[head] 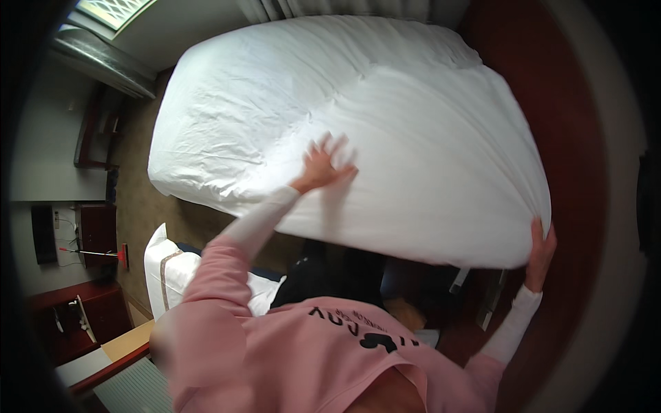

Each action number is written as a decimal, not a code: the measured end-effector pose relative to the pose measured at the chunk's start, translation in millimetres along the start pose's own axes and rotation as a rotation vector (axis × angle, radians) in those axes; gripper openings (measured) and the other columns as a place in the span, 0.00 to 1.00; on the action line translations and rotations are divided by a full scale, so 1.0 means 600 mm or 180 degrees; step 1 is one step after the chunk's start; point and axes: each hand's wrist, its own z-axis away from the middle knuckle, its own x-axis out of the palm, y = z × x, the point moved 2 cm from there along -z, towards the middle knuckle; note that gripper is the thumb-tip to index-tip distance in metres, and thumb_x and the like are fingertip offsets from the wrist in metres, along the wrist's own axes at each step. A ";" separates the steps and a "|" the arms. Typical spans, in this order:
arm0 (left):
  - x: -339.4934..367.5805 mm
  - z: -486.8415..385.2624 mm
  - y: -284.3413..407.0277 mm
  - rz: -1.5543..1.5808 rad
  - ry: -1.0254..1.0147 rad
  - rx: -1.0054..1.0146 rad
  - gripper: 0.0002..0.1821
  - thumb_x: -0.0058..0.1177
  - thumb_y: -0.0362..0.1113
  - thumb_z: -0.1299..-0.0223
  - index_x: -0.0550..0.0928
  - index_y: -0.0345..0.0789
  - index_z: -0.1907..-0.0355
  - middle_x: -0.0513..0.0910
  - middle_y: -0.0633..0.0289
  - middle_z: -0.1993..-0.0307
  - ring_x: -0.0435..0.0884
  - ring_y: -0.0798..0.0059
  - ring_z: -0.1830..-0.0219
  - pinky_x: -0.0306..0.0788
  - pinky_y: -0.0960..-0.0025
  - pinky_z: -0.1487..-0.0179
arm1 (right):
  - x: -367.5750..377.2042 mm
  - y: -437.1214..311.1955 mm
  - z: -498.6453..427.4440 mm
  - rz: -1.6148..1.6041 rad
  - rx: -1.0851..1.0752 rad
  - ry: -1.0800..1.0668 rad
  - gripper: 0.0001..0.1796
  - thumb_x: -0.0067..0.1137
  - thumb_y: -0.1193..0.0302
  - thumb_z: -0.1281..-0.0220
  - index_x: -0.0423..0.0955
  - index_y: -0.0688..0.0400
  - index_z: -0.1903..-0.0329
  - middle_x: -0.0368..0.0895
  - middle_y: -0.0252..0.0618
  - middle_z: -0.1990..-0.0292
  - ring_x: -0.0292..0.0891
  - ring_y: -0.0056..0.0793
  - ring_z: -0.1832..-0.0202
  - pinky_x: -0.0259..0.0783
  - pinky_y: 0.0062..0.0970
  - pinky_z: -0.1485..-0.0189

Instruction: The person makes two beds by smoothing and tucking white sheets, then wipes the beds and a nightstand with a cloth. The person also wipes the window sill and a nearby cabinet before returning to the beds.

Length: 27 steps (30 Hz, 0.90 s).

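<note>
A white sheet [423, 155] covers the mattress of a bed in front of me, smooth at the right and wrinkled at the left. My left hand [323, 168], blurred, is over the middle of the sheet with its fingers spread and nothing held; whether it touches the cloth I cannot tell. At the near right corner of the mattress, my right hand [541, 253] lies against the sheet's edge, its fingers partly hidden behind the corner. Folds in the cloth run towards that hand; its grip is unclear.
White bedding [178, 268] with a brown band lies at my lower left. A red-headed floor squeegee or broom [124, 255] is beside a dark wooden cabinet [98, 235]. Dark red panelling [573, 170] borders the bed's right side. A grey curtain [103, 59] hangs at the upper left.
</note>
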 end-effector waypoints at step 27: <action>0.325 -0.413 0.635 -0.0504 -0.0930 0.1132 0.23 0.45 0.49 0.43 0.72 0.38 0.49 0.77 0.48 0.58 0.73 0.52 0.49 0.68 0.60 0.48 | 0.048 0.084 0.196 0.1257 0.1876 0.0812 0.18 0.52 0.62 0.40 0.69 0.67 0.75 0.65 0.54 0.83 0.56 0.27 0.80 0.63 0.32 0.75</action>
